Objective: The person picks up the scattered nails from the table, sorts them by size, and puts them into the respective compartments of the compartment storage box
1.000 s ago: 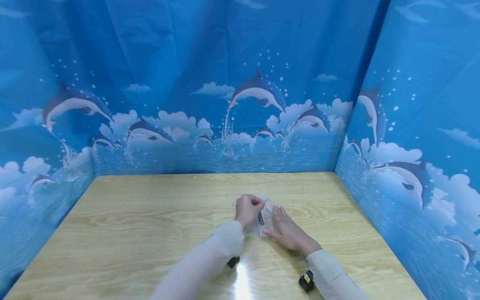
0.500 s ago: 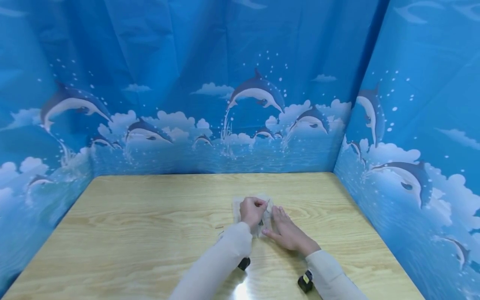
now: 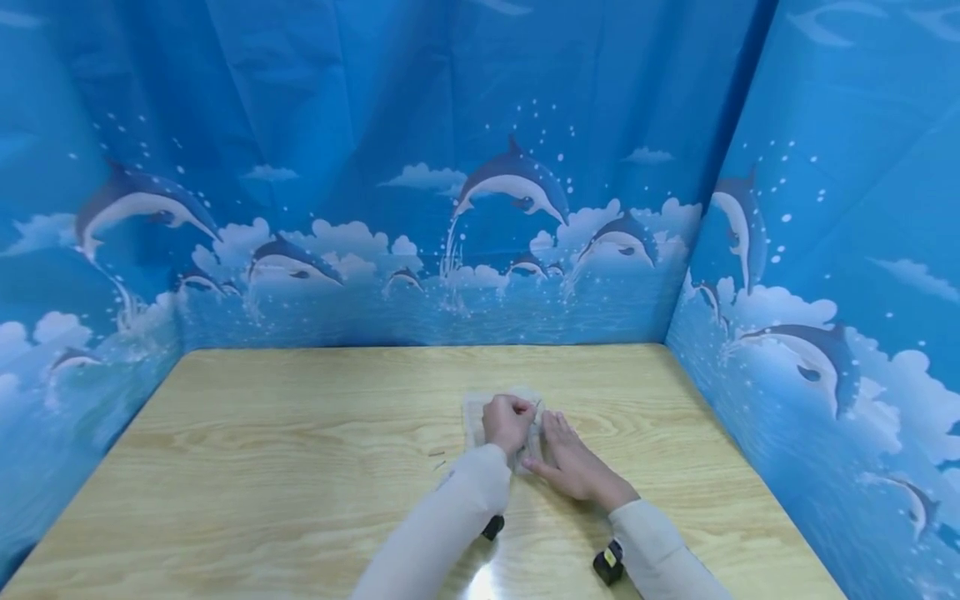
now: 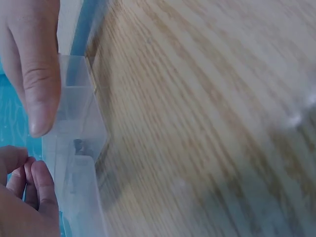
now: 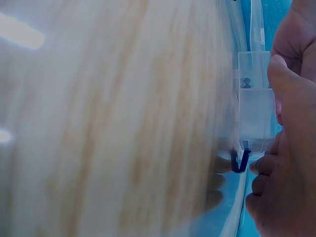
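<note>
A clear plastic box (image 3: 473, 412) with compartments lies open on the table, partly covered by my hands. Over it, my left hand (image 3: 507, 423) has thumb and fingertips pinched together. A tiny thin piece (image 3: 537, 403) shows at those fingertips, too small to identify. My right hand (image 3: 573, 467) lies along the box's right side with fingers extended, its thumb at the near edge. In the left wrist view the box wall (image 4: 79, 116) is see-through, with a small dark item (image 4: 78, 145) inside. Dark bits (image 5: 247, 82) also show through the box in the right wrist view.
Left of the box, a thin reddish-brown stick (image 3: 437, 453) and a thin dark piece (image 3: 440, 464) lie on the wood-grain table (image 3: 300, 483). Blue dolphin-print curtains (image 3: 360, 167) enclose the back and sides. A black wrist camera (image 3: 609, 562) hangs under the right sleeve.
My left hand has shifted slightly right and nearer over the box, still pinching. Its forearm moved right too, uncovering the two thin pieces on the table. My right hand has stayed nearly still.
</note>
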Demonstrator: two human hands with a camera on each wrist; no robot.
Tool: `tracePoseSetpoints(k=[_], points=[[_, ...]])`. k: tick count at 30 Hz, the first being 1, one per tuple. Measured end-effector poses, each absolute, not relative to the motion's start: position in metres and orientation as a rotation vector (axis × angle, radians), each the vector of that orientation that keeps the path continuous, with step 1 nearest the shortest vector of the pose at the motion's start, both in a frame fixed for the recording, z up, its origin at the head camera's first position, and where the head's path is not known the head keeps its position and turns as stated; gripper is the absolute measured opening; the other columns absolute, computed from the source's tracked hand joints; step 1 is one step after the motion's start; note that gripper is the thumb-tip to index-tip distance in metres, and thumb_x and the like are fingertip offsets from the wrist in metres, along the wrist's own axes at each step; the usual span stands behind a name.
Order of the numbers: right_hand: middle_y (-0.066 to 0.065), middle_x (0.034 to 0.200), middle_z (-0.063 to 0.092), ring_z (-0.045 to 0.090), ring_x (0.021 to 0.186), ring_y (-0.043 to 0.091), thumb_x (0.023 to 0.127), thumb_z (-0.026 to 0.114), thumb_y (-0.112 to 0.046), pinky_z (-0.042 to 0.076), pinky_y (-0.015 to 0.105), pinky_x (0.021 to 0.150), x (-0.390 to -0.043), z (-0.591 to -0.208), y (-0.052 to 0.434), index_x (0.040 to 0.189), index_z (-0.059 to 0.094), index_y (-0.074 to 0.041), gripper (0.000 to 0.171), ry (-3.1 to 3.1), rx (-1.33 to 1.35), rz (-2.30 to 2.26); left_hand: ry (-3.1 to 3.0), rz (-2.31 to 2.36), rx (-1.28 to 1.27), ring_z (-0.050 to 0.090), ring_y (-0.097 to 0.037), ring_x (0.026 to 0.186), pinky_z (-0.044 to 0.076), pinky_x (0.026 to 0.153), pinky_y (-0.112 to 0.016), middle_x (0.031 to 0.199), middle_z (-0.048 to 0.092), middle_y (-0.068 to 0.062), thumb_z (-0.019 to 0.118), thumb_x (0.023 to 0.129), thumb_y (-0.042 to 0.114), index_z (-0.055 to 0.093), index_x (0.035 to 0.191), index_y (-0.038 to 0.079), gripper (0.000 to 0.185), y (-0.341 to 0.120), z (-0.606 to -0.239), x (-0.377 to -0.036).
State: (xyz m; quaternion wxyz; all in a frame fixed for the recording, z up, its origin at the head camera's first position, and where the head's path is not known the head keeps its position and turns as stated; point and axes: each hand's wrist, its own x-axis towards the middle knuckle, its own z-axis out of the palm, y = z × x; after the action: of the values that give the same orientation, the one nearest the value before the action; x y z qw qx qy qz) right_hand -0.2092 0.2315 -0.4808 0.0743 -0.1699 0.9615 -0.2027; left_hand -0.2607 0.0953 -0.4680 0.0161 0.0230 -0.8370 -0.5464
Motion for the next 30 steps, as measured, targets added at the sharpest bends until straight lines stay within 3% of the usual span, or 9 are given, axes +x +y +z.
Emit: tracePoseSetpoints(k=[30], points=[[0.023, 0.157, 0.008, 0.003, 0.146, 0.037, 0.094, 0.04, -0.063, 0.012, 0.049, 0.117, -0.2094, -0.484, 0.2323, 0.149, 0.007, 0.005, 0.094, 2.884, -0.495, -0.606, -2.66, -1.456, 0.018, 0.058, -0.011, 0.061, 0.05, 0.058, -0.024, 0.07, 0.068, -0.002, 0.07, 0.081, 0.002, 0.073, 0.072, 0.006, 0.01, 0.0987, -0.4741, -0.2608]])
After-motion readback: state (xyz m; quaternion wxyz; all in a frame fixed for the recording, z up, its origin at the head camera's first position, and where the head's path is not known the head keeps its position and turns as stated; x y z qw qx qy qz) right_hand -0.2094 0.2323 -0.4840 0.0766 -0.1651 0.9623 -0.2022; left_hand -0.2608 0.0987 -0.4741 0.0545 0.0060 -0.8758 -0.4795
